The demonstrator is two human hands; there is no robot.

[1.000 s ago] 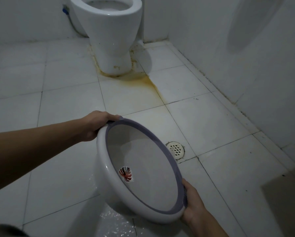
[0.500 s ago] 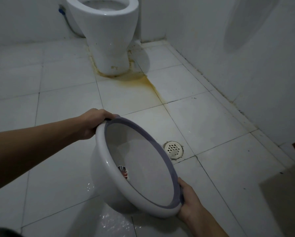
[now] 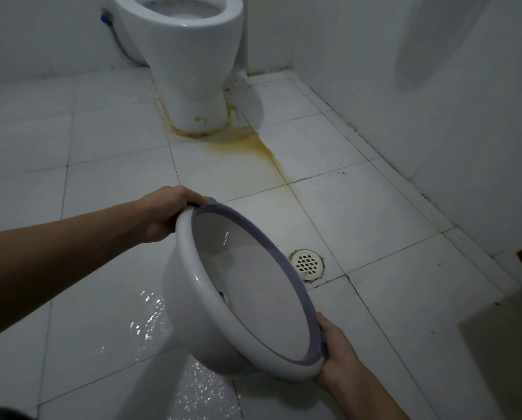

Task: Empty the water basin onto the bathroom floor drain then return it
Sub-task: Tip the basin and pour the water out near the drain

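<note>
Basin (image 3: 223, 301) hung tilted steeply above wet tile floor (image 3: 375, 225), mouth facing drain (image 3: 307, 262) just beside rim. Left hand (image 3: 166, 213) gripped far rim; right hand (image 3: 335, 356) gripped near rim. Inside looked nearly empty, only film and droplets. Advice: hold tilt, aim lip at drain, shake lightly, then level.

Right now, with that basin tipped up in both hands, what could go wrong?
Wet tiles glisten left of the basin, well short of the drain, so the person could slip there. Each hand, left hand and right hand, grips only the rim, which may be wet, so the basin might slide free.
</note>
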